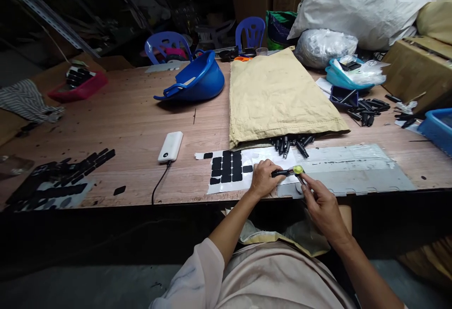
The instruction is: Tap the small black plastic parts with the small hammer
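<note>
My left hand (264, 178) is closed around a black cylindrical piece (280, 173) at the table's front edge. Its right end meets a small yellow-green round thing (298, 170). My right hand (319, 203) pinches a thin metallic tool (302, 182), whose tip is at the yellow-green thing. Left of my left hand lies a white sheet (226, 187) with rows of black rounded stickers (226, 167). Several black cylindrical pieces (285, 146) lie just beyond my hands, partly under a yellowish sack (278, 97).
A white power bank (170, 147) with a black cable lies left of the stickers. Behind it a blue basin (203, 80) rests tilted. At the right are a blue tray (438, 130), a cardboard box (416, 71) and loose black pieces (369, 111). Black strips (63, 189) lie far left.
</note>
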Available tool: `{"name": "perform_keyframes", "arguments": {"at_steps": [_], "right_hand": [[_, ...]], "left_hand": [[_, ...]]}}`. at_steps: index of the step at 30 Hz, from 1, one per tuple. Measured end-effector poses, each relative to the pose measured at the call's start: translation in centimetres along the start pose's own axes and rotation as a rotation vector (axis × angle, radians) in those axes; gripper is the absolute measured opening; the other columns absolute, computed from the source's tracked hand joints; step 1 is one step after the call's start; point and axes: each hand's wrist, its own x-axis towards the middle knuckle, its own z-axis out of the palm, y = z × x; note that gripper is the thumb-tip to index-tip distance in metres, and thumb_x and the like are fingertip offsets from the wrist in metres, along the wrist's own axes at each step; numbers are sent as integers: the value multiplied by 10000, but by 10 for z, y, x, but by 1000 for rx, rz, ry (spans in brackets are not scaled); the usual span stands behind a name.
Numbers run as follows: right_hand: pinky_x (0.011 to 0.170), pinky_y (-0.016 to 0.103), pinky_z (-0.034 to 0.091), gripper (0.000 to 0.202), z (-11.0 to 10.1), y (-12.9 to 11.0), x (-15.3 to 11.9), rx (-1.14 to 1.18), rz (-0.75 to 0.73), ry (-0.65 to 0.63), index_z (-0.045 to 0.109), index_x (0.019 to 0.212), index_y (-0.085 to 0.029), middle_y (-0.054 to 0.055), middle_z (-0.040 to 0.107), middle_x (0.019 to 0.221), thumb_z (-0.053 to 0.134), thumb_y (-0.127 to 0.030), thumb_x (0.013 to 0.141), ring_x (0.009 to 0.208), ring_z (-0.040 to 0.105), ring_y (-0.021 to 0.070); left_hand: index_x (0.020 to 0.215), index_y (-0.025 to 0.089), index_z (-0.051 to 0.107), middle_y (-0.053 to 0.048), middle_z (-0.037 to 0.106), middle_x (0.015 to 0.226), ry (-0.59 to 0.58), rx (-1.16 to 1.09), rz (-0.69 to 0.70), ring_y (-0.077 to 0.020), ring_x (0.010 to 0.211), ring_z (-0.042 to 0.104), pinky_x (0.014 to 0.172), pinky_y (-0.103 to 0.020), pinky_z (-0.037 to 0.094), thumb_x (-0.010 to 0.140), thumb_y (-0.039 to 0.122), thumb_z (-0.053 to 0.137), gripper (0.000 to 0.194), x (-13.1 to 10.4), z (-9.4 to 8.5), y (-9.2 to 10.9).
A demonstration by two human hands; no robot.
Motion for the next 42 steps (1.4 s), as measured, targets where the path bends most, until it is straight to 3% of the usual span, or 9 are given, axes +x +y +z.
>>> {"name": "perform_keyframes", "arguments": {"at_steps": [6, 11, 17, 21, 24, 27, 30, 34, 42], "right_hand": [[832, 293, 565, 422, 8, -20, 1, -138, -102, -6, 712, 1421, -285, 61, 742, 994, 496, -344, 1064, 872, 704, 175], [711, 262, 515, 437, 12, -17, 0, -270, -103, -59, 731, 1398, -319, 33, 678, 881, 467, -308, 1050, 766, 658, 159], [790, 281, 525, 434, 3, -14, 3, -219, -68, 47, 717, 1411, -280, 46, 710, 932, 475, -345, 1057, 838, 679, 170], [749, 279, 512, 430, 4, -11, 2, -230, -59, -7, 733, 1391, -278, 34, 701, 891, 480, -339, 1048, 810, 676, 167], [791, 302, 521, 432, 0, -7, 6, -224, -55, 44, 732, 1390, -284, 48, 725, 944, 478, -367, 1051, 849, 683, 183], [863, 338, 515, 443, -16, 2, 19, -277, -42, 161, 725, 1399, -279, 78, 744, 1060, 478, -396, 1050, 949, 679, 214], [793, 346, 464, 437, -37, 23, 38, -471, 41, 240, 749, 1368, -273, 92, 724, 1065, 509, -391, 1022, 920, 628, 225], [728, 363, 374, 414, -59, 58, 63, -739, 178, 241, 791, 1305, -268, 116, 675, 979, 559, -314, 965, 841, 519, 233], [715, 373, 271, 412, -52, 72, 87, -832, 202, 305, 806, 1279, -244, 151, 657, 1081, 535, -269, 970, 853, 475, 222]], "left_hand": [[1039, 293, 841, -19, 742, 1018, -43, 17, -26, -244, 1064, 637, 980, -425, 442, 859, 327, 868, 185, 2, -2, 0], [1002, 301, 846, -19, 737, 988, -46, 22, -30, -241, 1027, 619, 967, -424, 443, 873, 350, 850, 138, 2, -2, 1], [1005, 293, 857, -21, 722, 984, -37, 4, -47, -243, 1042, 622, 990, -427, 450, 847, 314, 874, 161, 2, -1, 2], [995, 286, 857, -21, 731, 979, -27, 1, -45, -244, 1050, 627, 1002, -430, 449, 837, 306, 881, 161, 2, -1, 2], [997, 294, 854, -21, 737, 979, -30, 7, -33, -247, 1041, 624, 995, -427, 452, 839, 314, 874, 161, 1, -2, 1], [1020, 289, 849, -24, 746, 1001, -56, 1, -21, -246, 1042, 625, 987, -419, 447, 882, 331, 831, 146, 1, -5, 1], [1018, 276, 835, -18, 746, 1007, -70, -14, -20, -232, 1031, 616, 980, -405, 432, 973, 335, 729, 129, 0, -7, 1], [896, 247, 780, -17, 719, 953, -66, 13, -15, -218, 991, 597, 950, -390, 418, 1080, 333, 542, 312, -1, -8, 0], [808, 225, 707, -28, 704, 936, -72, 38, -22, -217, 976, 585, 959, -393, 406, 1140, 316, 378, 477, -1, -8, 0]]}}
